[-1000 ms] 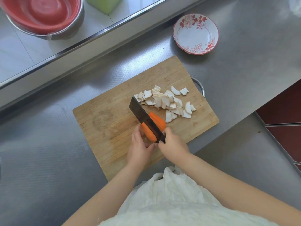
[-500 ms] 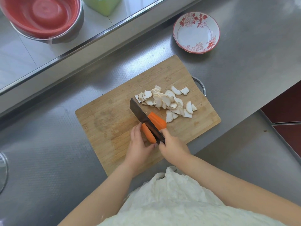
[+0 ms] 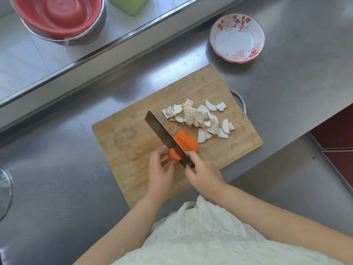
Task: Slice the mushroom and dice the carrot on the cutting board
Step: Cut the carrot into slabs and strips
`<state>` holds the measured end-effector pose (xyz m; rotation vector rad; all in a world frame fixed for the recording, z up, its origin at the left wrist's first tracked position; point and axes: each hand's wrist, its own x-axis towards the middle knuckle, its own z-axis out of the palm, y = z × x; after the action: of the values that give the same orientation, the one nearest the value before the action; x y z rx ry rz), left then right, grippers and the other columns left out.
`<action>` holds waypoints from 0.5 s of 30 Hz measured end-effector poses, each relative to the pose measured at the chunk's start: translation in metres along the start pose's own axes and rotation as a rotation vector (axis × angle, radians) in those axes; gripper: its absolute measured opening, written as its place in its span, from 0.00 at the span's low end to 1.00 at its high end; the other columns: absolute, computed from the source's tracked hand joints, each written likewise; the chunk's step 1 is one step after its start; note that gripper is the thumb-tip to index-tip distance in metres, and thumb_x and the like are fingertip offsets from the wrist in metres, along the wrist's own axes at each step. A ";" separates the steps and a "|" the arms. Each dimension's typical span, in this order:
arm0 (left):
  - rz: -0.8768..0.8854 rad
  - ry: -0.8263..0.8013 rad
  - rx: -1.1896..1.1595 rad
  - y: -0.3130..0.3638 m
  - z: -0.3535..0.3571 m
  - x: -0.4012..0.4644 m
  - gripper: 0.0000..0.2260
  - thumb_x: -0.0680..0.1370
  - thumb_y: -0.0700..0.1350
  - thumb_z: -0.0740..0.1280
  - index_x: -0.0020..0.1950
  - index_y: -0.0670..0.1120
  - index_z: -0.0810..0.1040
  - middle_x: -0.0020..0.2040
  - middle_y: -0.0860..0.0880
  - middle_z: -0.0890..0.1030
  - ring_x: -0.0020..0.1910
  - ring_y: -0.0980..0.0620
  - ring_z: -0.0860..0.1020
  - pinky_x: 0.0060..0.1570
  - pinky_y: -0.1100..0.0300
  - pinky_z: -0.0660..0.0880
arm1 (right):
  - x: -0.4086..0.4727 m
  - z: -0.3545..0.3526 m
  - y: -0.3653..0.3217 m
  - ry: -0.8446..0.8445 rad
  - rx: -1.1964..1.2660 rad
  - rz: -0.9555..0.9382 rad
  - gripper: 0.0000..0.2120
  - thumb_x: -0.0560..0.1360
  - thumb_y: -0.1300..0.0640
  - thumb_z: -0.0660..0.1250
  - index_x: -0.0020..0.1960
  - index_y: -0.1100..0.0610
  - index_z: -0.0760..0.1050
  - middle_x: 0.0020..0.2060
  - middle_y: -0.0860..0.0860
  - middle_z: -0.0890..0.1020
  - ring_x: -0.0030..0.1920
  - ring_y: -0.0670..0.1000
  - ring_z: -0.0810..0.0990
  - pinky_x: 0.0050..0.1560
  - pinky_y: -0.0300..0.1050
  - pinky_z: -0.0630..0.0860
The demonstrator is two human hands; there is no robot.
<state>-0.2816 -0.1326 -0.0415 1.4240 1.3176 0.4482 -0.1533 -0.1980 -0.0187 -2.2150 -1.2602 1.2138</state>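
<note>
**Cutting the carrot**

The carrot point(image 3: 186, 143) lies on the cutting board point(image 3: 124, 134), near the mushroom slices point(image 3: 198, 119). The right hand point(image 3: 203, 176) grips the cleaver point(image 3: 162, 133). The left hand point(image 3: 159, 169) curls its fingers on the carrot's near end. Keep fingertips tucked back and press straight down.

Knife point(image 3: 164, 137) handle hidden inside right hand point(image 3: 203, 174) grip; red bowl point(image 3: 57, 16), green container point(image 3: 128, 3) cropped at top edge.
</note>
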 end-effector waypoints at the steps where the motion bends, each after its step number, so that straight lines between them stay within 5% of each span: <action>1: -0.033 0.003 -0.044 -0.003 0.000 0.000 0.13 0.76 0.36 0.68 0.52 0.54 0.74 0.55 0.54 0.77 0.59 0.58 0.74 0.57 0.62 0.75 | 0.000 0.000 0.001 -0.006 -0.007 0.003 0.15 0.79 0.57 0.57 0.65 0.48 0.65 0.26 0.45 0.69 0.29 0.49 0.72 0.31 0.49 0.69; 4: -0.182 0.022 -0.142 -0.006 0.000 0.000 0.08 0.77 0.42 0.69 0.54 0.51 0.76 0.57 0.53 0.79 0.60 0.56 0.75 0.58 0.59 0.74 | 0.000 0.002 0.003 -0.029 -0.028 0.015 0.15 0.79 0.57 0.57 0.65 0.48 0.66 0.26 0.44 0.69 0.30 0.50 0.72 0.32 0.50 0.70; 9: -0.399 -0.005 -0.292 -0.006 -0.004 0.005 0.13 0.77 0.49 0.70 0.60 0.47 0.77 0.57 0.52 0.81 0.58 0.56 0.79 0.58 0.58 0.75 | 0.001 0.006 0.004 -0.052 -0.060 0.058 0.16 0.79 0.56 0.57 0.66 0.48 0.66 0.31 0.46 0.75 0.35 0.52 0.77 0.36 0.51 0.74; 15: -0.508 -0.058 -0.454 -0.005 -0.010 0.002 0.15 0.78 0.46 0.68 0.63 0.44 0.76 0.56 0.49 0.83 0.58 0.54 0.80 0.60 0.57 0.75 | 0.001 0.009 0.002 -0.048 -0.149 0.064 0.13 0.80 0.51 0.57 0.63 0.48 0.71 0.30 0.43 0.72 0.37 0.50 0.76 0.36 0.46 0.72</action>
<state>-0.2913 -0.1273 -0.0436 0.6912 1.3653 0.3304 -0.1593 -0.1991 -0.0255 -2.3610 -1.3490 1.2399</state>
